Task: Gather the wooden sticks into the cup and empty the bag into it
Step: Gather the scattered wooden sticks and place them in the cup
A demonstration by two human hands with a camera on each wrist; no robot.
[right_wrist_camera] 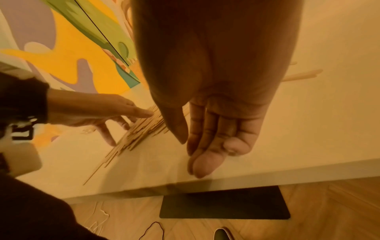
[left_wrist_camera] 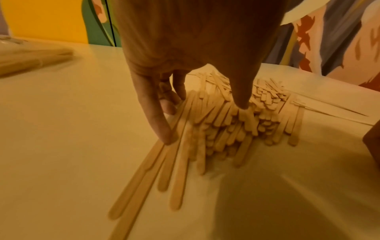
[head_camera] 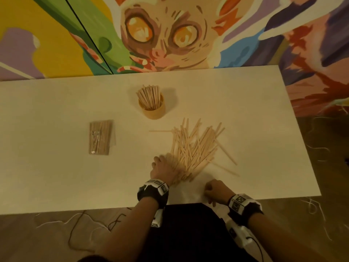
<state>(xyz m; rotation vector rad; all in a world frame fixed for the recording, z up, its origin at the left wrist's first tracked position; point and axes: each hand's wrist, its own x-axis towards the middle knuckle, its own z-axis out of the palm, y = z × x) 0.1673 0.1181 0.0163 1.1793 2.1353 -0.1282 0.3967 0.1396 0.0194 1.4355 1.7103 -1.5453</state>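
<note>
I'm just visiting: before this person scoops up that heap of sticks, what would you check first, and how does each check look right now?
1. Left hand on the loose sticks: ok, straight fingers press the heap's left edge.
2. Right hand ready: not ok, it is off the heap, near the table edge, holding nothing.
3. Heap tidy: not ok, strays fan out rightward.
4. Cup upright: ok, already holding sticks.
5. Room left in cup: cannot tell.
6. Bag out of the way: ok, lying left, sticks inside.
</note>
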